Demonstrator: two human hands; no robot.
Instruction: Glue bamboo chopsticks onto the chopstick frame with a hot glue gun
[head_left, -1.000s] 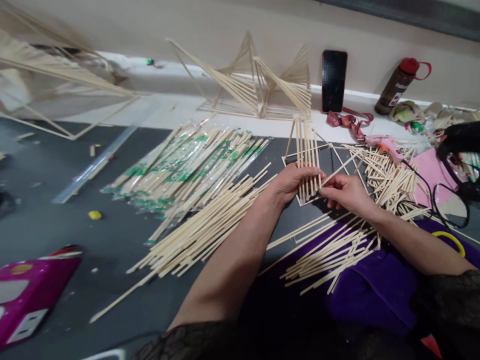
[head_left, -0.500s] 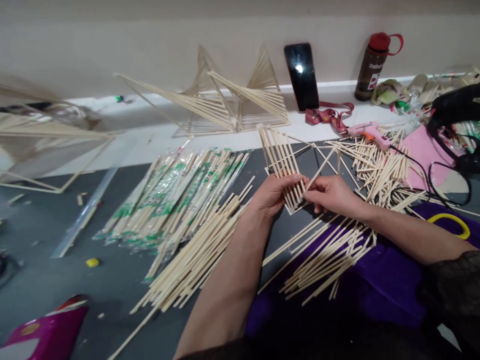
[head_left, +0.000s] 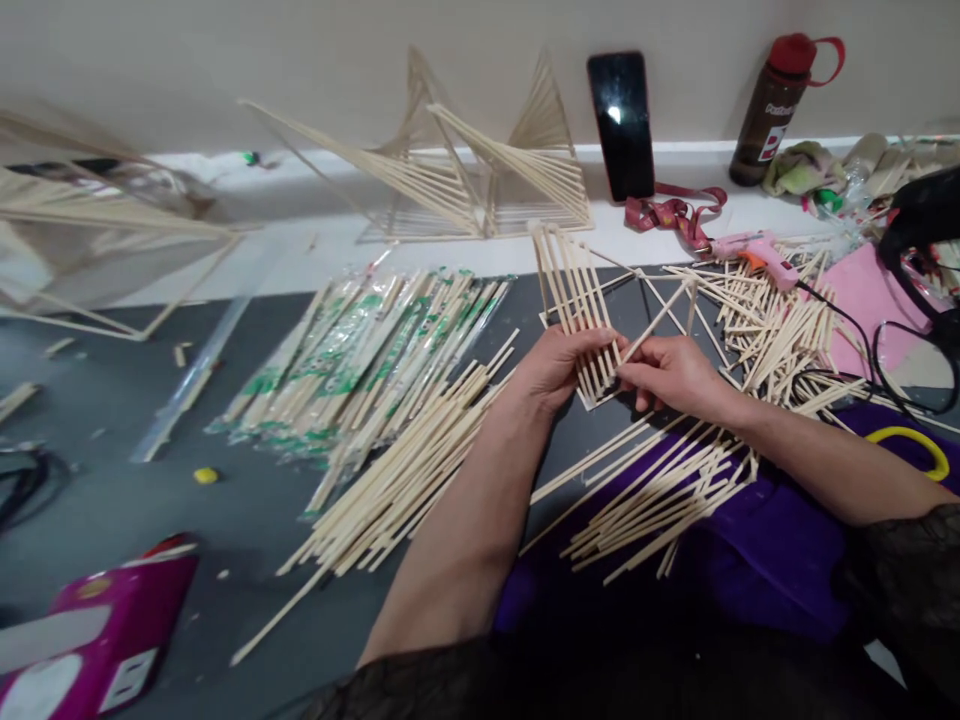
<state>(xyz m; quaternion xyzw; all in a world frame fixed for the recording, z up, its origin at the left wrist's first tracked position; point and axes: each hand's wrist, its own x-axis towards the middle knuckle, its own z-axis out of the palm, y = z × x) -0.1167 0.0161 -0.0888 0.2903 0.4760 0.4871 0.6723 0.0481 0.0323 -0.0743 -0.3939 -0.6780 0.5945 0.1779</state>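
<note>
A stick frame (head_left: 576, 282), made of pale wooden chopsticks with several set side by side like slats, stands tilted on the grey table. My left hand (head_left: 566, 362) is closed around its lower slats, thumb across the front. At its right edge my right hand (head_left: 667, 375) pinches the lower end of a stick that slants up to the right; the fingertips touch the frame's corner. Left of my left forearm lies a bundle of loose chopsticks (head_left: 405, 470). More loose sticks (head_left: 660, 500) rest on purple cloth (head_left: 772, 560) below my right hand.
Wrapped chopsticks (head_left: 360, 350) lie left of centre. Behind stand a finished-looking stick structure (head_left: 517, 165), a phone (head_left: 621, 125) and a bottle (head_left: 776, 110). A pink glue gun (head_left: 757, 258) with a black cord lies beside piled sticks (head_left: 780, 320). A ruler (head_left: 191, 365) is at left.
The whole view has shifted, so things appear slightly further right and higher. Both hands keep their hold on the stick frame, with little visible movement against it.
</note>
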